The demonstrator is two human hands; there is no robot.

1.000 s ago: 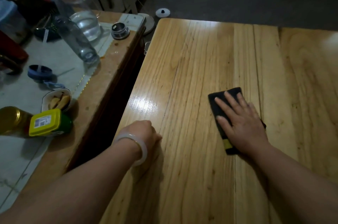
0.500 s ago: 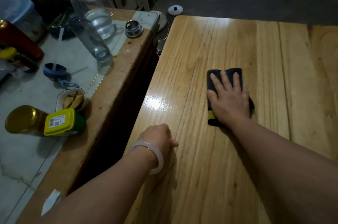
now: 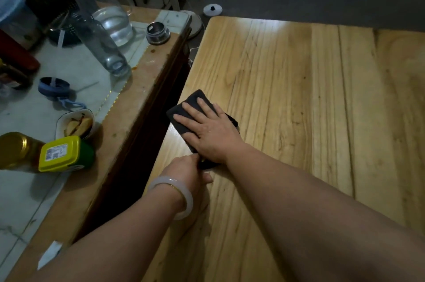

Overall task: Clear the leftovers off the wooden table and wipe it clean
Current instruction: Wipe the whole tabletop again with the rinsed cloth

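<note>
Right grip [image 3: 208,131] flat, fingers spread, pressing dark cloth [image 3: 195,101] at left edge of bench [image 3: 299,97]; left grip [image 3: 184,170] curled at its near end, can't tell if pinching; cloth looks soft, light, prone to bunching, so I'd hold it palm-down across the middle.

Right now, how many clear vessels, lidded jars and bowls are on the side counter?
Clear vessels: 2, the glass water pitcher and the clear plastic bottle.
Lidded jars: 2, the gold-capped jar and the yellow-lidded green tub.
Bowls: 1, the small white bowl of scraps.
Total: 5.
</note>
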